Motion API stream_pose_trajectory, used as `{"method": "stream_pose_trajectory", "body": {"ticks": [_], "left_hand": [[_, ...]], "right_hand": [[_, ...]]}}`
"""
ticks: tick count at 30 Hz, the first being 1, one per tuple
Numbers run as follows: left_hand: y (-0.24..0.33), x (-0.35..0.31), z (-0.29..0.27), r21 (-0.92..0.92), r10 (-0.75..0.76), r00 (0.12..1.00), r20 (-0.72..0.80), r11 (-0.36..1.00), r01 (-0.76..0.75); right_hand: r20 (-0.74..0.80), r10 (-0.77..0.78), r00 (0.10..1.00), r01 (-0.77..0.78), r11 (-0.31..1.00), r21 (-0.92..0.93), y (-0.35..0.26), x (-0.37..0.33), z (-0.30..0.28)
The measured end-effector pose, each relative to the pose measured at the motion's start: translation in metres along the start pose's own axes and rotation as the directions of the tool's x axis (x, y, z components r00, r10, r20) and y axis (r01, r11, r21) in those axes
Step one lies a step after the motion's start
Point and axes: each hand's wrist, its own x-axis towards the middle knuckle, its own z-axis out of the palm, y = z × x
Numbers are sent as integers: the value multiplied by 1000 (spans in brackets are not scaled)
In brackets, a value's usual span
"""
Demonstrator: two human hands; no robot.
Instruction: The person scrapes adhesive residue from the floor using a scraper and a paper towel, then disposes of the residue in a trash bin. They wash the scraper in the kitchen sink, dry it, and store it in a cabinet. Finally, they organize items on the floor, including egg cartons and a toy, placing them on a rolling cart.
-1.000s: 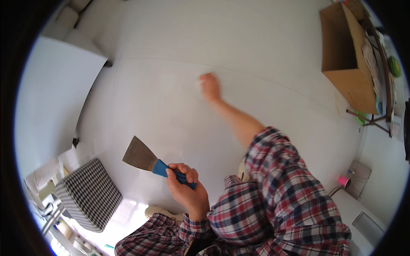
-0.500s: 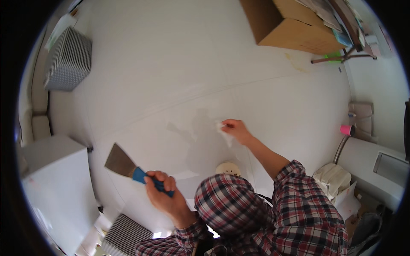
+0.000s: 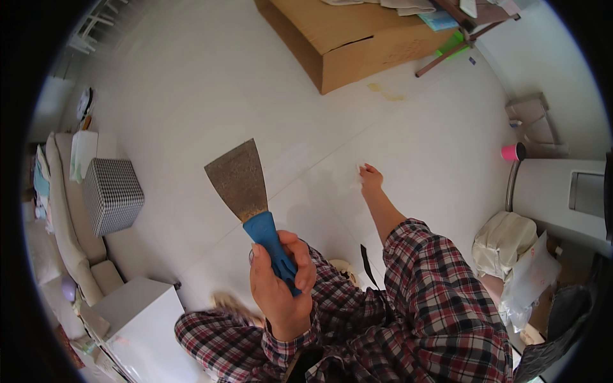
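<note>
In my left hand (image 3: 276, 295) is a scraper (image 3: 241, 182) with a wide, worn metal blade and a blue handle. My fingers wrap round the handle, and the blade points up and away, well above the floor. Farther off and to the right, my right hand (image 3: 371, 179) is low over the pale tiled floor (image 3: 306, 121). Its fingers are pinched on a white scrap (image 3: 360, 170), perhaps tissue; most of it is hidden. A yellowish stain (image 3: 386, 93) marks the floor beyond that hand.
An open cardboard box (image 3: 357, 51) lies at the far side, beside a brown-legged stand (image 3: 440, 62). A checked stool (image 3: 115, 195), a sofa (image 3: 73, 223) and a white cabinet (image 3: 153, 319) line the left. On the right are a pink cup (image 3: 511, 152), a white appliance (image 3: 549, 185) and bags (image 3: 504, 239).
The view has swung round and my body leans differently. My left hand has lifted the scraper higher and turned its blade more upright. My right hand, still pinched, now appears farther right and less white shows.
</note>
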Motion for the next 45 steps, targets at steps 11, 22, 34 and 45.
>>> {"method": "stream_pose_trajectory", "body": {"ticks": [11, 22, 34, 45], "left_hand": [[-63, 142, 56, 160, -384, 900, 205, 921, 356], [-103, 247, 79, 235, -722, 657, 219, 692, 682], [-149, 292, 73, 361, -769, 631, 108, 621, 696], [-197, 320, 41, 450, -635, 771, -54, 674, 586]], "right_hand": [[44, -139, 989, 104, 886, 452, -155, 40, 3], [-278, -235, 931, 308, 916, 258, -236, 46, -164], [-257, -292, 921, 236, 944, -229, -268, 123, -79], [-70, -688, 723, 379, 479, -792, -210, 284, 9]]}}
